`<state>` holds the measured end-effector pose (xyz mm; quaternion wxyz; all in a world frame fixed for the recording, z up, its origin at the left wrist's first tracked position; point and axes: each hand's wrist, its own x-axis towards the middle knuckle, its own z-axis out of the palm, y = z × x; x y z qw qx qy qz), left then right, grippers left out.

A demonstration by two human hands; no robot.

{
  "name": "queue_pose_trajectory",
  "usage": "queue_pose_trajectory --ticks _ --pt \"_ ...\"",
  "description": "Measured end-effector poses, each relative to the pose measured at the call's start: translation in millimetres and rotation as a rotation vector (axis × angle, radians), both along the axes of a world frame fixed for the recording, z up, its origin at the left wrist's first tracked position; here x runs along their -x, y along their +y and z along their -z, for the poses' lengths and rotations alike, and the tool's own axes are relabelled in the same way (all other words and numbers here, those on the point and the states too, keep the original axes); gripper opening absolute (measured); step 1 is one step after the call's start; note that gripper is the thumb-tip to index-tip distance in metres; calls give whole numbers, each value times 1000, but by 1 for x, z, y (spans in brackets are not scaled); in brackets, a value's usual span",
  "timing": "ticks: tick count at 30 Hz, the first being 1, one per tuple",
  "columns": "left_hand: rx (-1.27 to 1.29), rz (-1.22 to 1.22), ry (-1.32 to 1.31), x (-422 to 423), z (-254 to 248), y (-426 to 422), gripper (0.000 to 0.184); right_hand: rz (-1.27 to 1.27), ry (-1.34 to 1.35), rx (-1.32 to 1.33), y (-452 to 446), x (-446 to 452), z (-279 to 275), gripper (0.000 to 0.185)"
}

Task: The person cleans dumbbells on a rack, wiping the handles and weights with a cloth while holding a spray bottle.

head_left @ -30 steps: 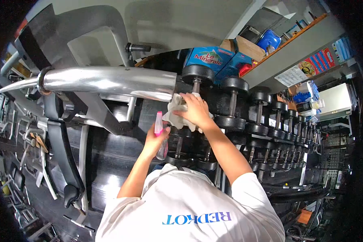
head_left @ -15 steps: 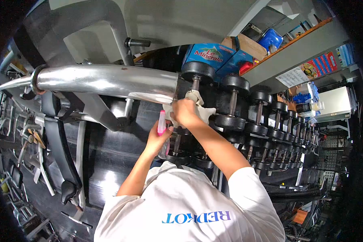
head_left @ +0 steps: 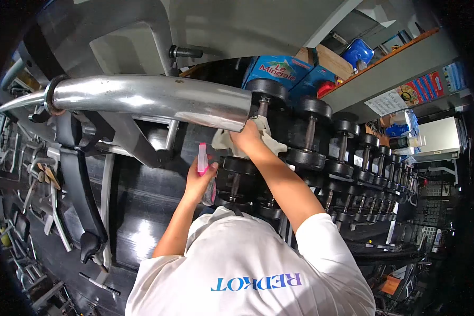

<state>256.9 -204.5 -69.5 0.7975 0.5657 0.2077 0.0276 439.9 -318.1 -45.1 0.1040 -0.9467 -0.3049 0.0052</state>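
Just above the centre of the frame, the right hand [head_left: 246,139] rests on a whitish cloth [head_left: 271,143] draped over the lower part of the leftmost upper-row dumbbell [head_left: 267,90]; its fingertips are hidden, so whether that grip is closed on the fabric or merely pressing cannot be told. Lower and to the left, the left hand [head_left: 199,179] is wrapped round a pink-and-clear spray bottle [head_left: 203,160], beside a lower-row dumbbell [head_left: 235,184]. The likeliest trouble is the thick chrome tube [head_left: 158,100] reaching in from the left: its end overlaps the right hand's edge in this view, though contact is unclear, and a brisk stroke toward the upper left could bang knuckles or snag the cloth. The cloth's loose corners might also catch between dumbbell heads, and an accidental squeeze of the bottle could send any liquid astray. To the right, the neighbouring dumbbell [head_left: 310,131] stands close enough to limit sideways room. At upper centre, a blue Le Minerale carton [head_left: 279,69] sits behind the row, hemming in the far side; a grey counter [head_left: 389,73] slants across the upper right, well apart from both hands.
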Motion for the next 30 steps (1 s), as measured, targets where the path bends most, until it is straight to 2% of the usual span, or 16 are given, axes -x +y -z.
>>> queue_pose_trajectory --ticks 3,4,6,8,10,12,13,14,16,18,20,22,24,26,28,30 --pt "18 -37 10 -3 -6 -6 44 92 140 -162 -9 8 -41 16" --pt "1 -16 12 -4 -7 -8 43 90 140 -157 -17 4 -34 16" --pt "-15 3 17 -5 -8 -11 42 157 189 -614 -36 -6 -8 15" --pt "-42 83 11 -6 -8 -12 41 241 272 -876 -59 -8 0 24" --pt "-22 78 7 -9 -2 -14 41 207 350 -1034 -95 -18 14 28" --pt "-3 77 2 -13 0 -18 40 322 561 -1209 -122 -14 9 29" --pt "30 63 -14 -16 0 -20 38 441 621 -1123 -135 -6 5 32" --pt "64 50 -32 -21 -1 -22 37 497 765 -1195 -153 -3 14 36" --pt "20 75 -66 -29 -1 -24 35 578 851 -1378 -174 3 18 42" --pt "-21 91 -90 -37 0 -27 34 663 833 -1655 -189 7 3 48" --pt "-149 114 -134 -45 0 -29 32 622 779 -1869 -193 6 -27 53" --pt "-191 177 -103 -50 -3 -30 34 481 802 -1872 -186 14 -68 53" --pt "-273 296 -57 -57 -7 -33 37 504 702 -1830 -179 8 -67 51" --pt "-360 377 -29 -61 -11 -36 42 363 688 -1409 -165 6 -55 44" --pt "-393 385 -120 -63 -6 -39 37 362 550 -722 -150 -3 -6 39" --pt "-418 398 -127 -63 -2 -37 38 311 473 -353 -112 13 -16 43"
